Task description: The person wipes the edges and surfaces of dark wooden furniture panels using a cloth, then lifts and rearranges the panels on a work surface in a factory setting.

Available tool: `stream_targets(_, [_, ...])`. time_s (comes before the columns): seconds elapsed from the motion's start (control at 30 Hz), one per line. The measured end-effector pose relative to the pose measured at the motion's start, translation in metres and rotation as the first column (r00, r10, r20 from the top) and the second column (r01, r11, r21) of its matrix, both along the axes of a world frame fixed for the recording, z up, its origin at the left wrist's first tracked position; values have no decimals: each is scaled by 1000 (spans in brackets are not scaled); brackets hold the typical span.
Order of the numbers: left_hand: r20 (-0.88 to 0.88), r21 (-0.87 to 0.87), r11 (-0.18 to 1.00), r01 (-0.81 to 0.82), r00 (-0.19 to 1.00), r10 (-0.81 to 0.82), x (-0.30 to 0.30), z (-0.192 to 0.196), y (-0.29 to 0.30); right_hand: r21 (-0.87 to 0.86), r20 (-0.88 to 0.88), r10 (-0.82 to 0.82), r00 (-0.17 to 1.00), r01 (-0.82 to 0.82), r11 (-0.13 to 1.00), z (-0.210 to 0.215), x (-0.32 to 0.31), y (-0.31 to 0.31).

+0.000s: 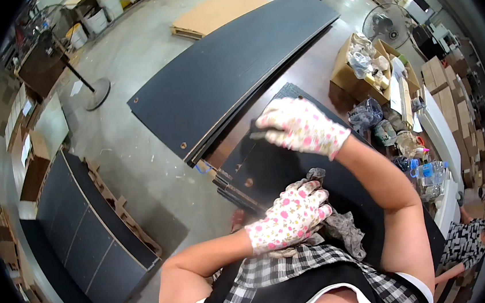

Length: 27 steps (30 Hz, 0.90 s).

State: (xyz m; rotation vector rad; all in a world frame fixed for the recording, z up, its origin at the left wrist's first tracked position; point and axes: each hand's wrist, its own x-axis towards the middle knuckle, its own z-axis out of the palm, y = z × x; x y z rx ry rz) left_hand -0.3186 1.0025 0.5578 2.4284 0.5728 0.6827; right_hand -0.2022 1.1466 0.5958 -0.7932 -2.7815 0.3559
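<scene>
Both my hands wear white gloves with a pink floral print. My left hand (pixel 287 218) is closed round a crumpled grey rag (pixel 347 236), close to my checked apron; part of the cloth sticks out past the fingertips. My right hand (pixel 304 127) is raised over a dark board (pixel 278 168) with a round hole near its corner. Its fingers are pinched together and slightly blurred. A small greyish tip shows at them, too indistinct to name. The board lies on top of several similar boards, directly in front of me.
Beyond lies a stack of long dark panels (pixel 235 65). More dark panels (pixel 82 229) rest on a pallet at left. On the right are open cartons (pixel 356 63), plastic bottles (pixel 429 171) and a fan (pixel 386 26). Another person (pixel 472 238) is at the far right.
</scene>
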Motion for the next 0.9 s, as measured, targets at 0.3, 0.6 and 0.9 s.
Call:
stream_targets(0.3, [-30,-23,1000,4,1000,-5,-11,3,16,-189,-284,-544,789,511,839,-10,86,79])
stream_targets(0.6, [-85,-12,999,42,995,-43,-17,6,22,-110,-106,-719,686,711,695,-12,132,7])
stream_targets(0.9, [-105,-80,991,103,988,-111,-4,14,29,12,-246,-613,751,634,773,-24,73,35])
